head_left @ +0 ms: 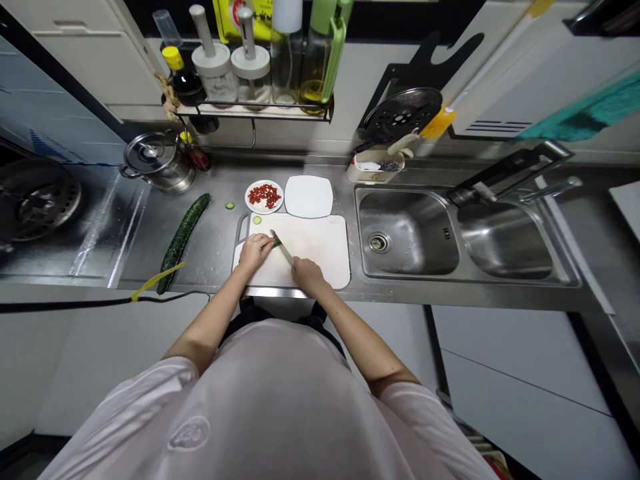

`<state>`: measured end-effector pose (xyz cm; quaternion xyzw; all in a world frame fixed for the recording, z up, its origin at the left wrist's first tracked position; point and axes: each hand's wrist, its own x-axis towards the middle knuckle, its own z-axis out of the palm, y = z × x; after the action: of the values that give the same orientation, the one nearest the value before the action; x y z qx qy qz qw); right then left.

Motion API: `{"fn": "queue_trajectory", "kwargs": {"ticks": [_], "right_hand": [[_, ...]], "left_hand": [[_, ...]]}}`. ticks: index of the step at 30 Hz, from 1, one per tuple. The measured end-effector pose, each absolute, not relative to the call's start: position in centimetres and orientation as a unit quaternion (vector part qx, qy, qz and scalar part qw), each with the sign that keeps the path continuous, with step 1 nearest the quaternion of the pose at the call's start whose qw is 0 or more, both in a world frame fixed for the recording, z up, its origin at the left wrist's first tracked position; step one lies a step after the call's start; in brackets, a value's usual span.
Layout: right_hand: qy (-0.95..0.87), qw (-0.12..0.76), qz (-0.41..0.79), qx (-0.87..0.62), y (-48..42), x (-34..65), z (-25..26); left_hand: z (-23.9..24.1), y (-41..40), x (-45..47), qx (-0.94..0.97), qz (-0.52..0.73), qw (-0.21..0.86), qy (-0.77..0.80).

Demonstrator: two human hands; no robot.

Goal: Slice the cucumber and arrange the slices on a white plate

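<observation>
While left hand [255,251] pins cucumber piece [277,244], right hand [309,275] wraps knife [287,255], steel blade [280,243] well inside rounded edges of cutting board [325,247].

- my left hand [257,249] is out front, back facing up, fingers bent and bunched in a pinch, tips angled over toward my right
- my right hand [307,275] is wrapped in a closed grip, sitting a bit nearer my belly than the left one
- hands are pretty close but not touching, fwiw
- left forearm [215,313] runs forward and inward from the elbow, right forearm [357,337] mirrors it, so they kinda make a tent
- both wrists look mostly straight, and my elbows are spread way wider than my hands
</observation>
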<state>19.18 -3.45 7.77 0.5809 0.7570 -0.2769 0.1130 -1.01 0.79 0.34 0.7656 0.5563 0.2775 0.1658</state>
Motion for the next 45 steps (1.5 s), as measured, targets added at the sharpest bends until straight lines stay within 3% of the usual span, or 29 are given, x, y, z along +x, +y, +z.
{"fn": "queue_trajectory", "kwargs": {"ticks": [45], "right_hand": [[0.766, 0.118, -0.258, 0.577, -3.5, 18.7, 7.7]], "left_hand": [[0.7, 0.9, -0.9, 0.766, 0.266, 0.172, 0.559]]}}
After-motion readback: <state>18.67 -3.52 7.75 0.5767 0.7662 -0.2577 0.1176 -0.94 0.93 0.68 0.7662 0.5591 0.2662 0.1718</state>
